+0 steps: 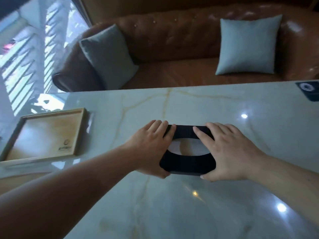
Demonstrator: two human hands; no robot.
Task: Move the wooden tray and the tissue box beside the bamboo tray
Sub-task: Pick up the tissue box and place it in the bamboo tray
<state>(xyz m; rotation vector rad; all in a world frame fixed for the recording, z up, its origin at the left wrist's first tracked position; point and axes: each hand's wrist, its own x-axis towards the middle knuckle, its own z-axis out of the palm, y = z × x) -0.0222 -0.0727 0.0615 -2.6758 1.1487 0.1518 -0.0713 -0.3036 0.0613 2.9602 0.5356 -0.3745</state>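
A black tissue box (187, 163) with an oval opening showing white tissue sits at the middle of the marble table (172, 213). My left hand (148, 149) grips its left side and my right hand (227, 152) grips its right side, fingers over the far edge. I cannot tell whether the box rests on the table or is lifted. A light wooden tray (50, 133) with a raised rim and a small logo lies empty at the table's left edge, apart from the box. Only this one tray is in view.
A brown leather sofa (181, 49) with two grey cushions (108, 56) stands beyond the table's far edge. A dark card (309, 89) lies at the table's far right corner. A window with slats is at the left.
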